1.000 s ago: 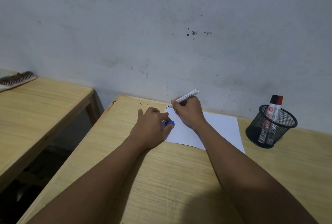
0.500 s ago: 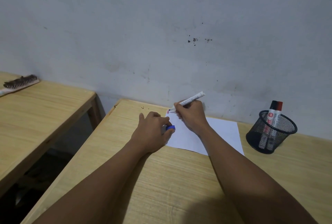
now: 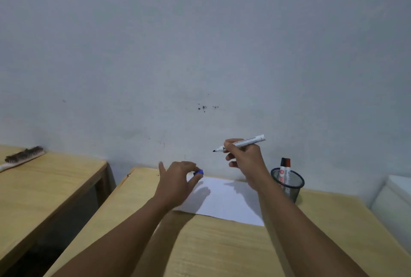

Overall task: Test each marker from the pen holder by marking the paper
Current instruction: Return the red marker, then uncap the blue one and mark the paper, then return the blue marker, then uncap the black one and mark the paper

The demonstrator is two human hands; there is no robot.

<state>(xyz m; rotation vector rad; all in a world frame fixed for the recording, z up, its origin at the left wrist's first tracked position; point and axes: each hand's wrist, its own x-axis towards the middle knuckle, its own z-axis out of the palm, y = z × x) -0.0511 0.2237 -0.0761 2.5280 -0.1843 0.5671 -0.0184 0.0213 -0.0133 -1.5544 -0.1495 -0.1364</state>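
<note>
A white sheet of paper (image 3: pixel 226 201) lies on the wooden desk (image 3: pixel 222 250) against the wall. My right hand (image 3: pixel 246 161) holds an uncapped white marker (image 3: pixel 242 142) in the air above the paper, its dark tip pointing left. My left hand (image 3: pixel 178 179) hovers over the paper's left edge and pinches a blue marker cap (image 3: pixel 198 172). At the right stands a black mesh pen holder (image 3: pixel 289 184) with two markers (image 3: pixel 285 166), one black-capped and one red-capped.
A second wooden desk (image 3: pixel 44 187) stands to the left across a dark gap, with a brush (image 3: pixel 23 156) lying on it. A white object (image 3: pixel 393 201) sits at the desk's far right edge. The wall rises right behind the desk.
My right hand lifted the marker off the paper's top left corner and moved it up and to the right. My left hand rose slightly with the cap. The view tilted upward.
</note>
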